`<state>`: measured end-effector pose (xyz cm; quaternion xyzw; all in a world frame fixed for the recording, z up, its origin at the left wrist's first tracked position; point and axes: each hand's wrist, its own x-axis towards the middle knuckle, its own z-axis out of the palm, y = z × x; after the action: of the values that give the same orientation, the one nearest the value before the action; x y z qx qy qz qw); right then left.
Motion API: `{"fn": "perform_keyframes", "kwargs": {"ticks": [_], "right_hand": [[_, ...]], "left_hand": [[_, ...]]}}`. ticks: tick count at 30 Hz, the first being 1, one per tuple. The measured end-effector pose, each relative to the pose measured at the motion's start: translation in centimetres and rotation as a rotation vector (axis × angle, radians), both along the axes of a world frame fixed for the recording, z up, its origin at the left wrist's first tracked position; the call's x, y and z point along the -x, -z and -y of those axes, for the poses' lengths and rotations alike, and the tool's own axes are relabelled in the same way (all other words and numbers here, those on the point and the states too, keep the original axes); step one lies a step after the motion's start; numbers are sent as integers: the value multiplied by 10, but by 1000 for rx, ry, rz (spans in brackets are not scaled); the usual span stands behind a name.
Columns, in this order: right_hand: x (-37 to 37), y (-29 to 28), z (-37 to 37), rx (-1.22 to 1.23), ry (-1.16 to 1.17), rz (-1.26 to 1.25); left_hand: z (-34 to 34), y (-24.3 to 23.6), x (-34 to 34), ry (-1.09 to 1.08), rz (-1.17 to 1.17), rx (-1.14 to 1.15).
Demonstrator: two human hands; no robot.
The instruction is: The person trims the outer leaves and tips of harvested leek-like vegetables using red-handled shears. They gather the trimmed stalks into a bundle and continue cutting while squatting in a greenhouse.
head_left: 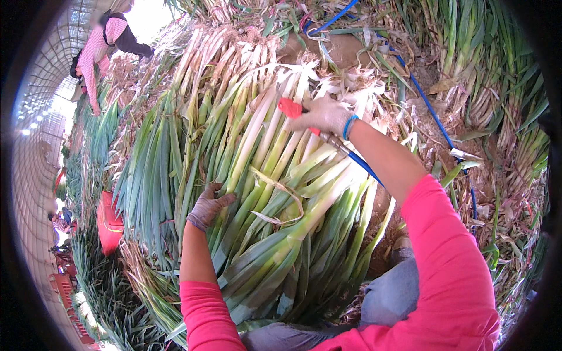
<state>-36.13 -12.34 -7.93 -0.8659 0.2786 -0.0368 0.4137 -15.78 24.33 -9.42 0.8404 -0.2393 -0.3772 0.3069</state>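
A broad layer of large green onions (pixel 263 140) lies before me, pale root ends away from me and green leaves toward me. My left hand (pixel 209 206), in a thin glove, has its fingers curled around a green onion stalk near where it turns green. My right hand (pixel 328 115), in a pale glove with a blue band at the wrist, is closed on a red air blow gun (pixel 289 107) above the white stems. A blue hose (pixel 366 165) runs from the gun under my right forearm. The gun's nozzle is hard to make out.
More green onions (pixel 468 47) are heaped at the right. The blue hose crosses bare soil (pixel 430 131) and dry peelings there. A red bag-like thing (pixel 109 222) is at the left. Another person (pixel 102 50) bends over the onions at upper left; red crates (pixel 65 289) stand at lower left.
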Motion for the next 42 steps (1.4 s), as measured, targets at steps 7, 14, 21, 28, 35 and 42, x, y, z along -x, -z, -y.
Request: {"fn": "perform_keyframes", "kwargs": {"ticks": [7,14,21,28,35,42], "right_hand": [[26,-23,-22,45,-57,-202],[60,-21,-2,35,124,-103],[39,-29,-71,65,-165,-214],[43,-6,-73,36,-126,-132],[42,-17,-77,61,-112,-186],[39,-22,-80,109,-135,-243]], "left_hand": [[-3,2,8,-77,-260,126],[11,-38,74,378,112,67],[55,-70,20,495,641,-67],[95,-16,-77,-95,804,-347],[83,7,-75,52,727,-220],[41,-59,27,585,639,-173]]}}
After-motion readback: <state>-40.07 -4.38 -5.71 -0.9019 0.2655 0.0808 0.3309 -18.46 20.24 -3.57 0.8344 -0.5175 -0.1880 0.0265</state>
